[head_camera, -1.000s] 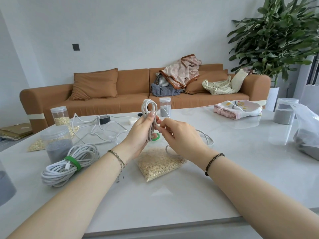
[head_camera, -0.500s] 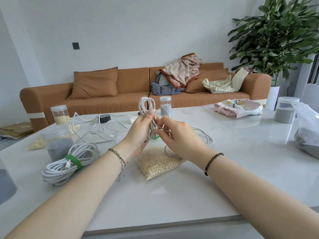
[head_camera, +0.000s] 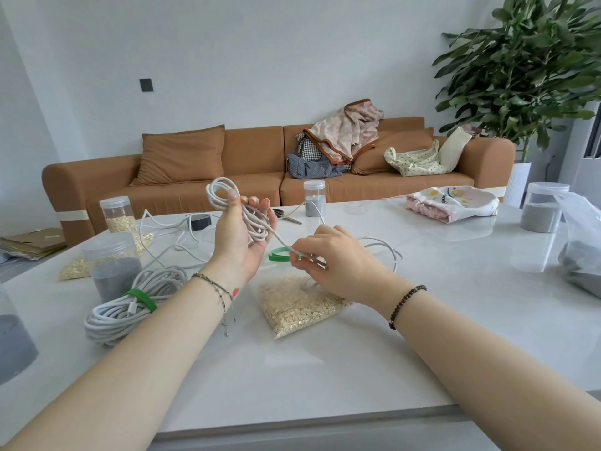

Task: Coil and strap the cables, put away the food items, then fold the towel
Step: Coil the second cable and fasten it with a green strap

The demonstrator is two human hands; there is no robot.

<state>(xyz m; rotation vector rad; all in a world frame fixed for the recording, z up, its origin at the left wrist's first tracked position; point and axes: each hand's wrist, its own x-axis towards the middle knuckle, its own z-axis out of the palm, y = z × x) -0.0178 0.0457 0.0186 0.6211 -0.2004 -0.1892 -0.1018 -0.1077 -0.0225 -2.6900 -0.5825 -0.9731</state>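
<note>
A white cable (head_camera: 260, 227) is wound in several round loops and held raised in the left hand (head_camera: 240, 242), palm up, thumb and curled fingers closed round the bundle. One strand runs down from that grip to the right hand (head_camera: 338, 265), whose fingertips pinch it just above the tabletop; the free tail curves away beyond that hand.

Just under the strand, between the two hands, lies one loose green strap (head_camera: 279, 255), a flat band curled into a ring. Directly below the right hand lies a clear bag of oats (head_camera: 299, 307), flat and flaky. Left of the left forearm rests a second coil (head_camera: 123, 315), thick and white, bound by a green band.

Beyond the grip, more loose white wire (head_camera: 169, 236), a black adapter (head_camera: 200, 221) and scissors (head_camera: 287, 217) lie scattered. Four clear lidded jars show in full: one of oats, three of grey grains. Far right of the hands sit a bunched printed towel (head_camera: 452, 203) and a plastic bag (head_camera: 582, 242) with grey contents.

All rest on a glossy white table (head_camera: 325, 379). Behind it stand a brown fabric sofa (head_camera: 253, 164) piled with cloth bags, a pale wall, and a leafy green plant (head_camera: 536, 60).
</note>
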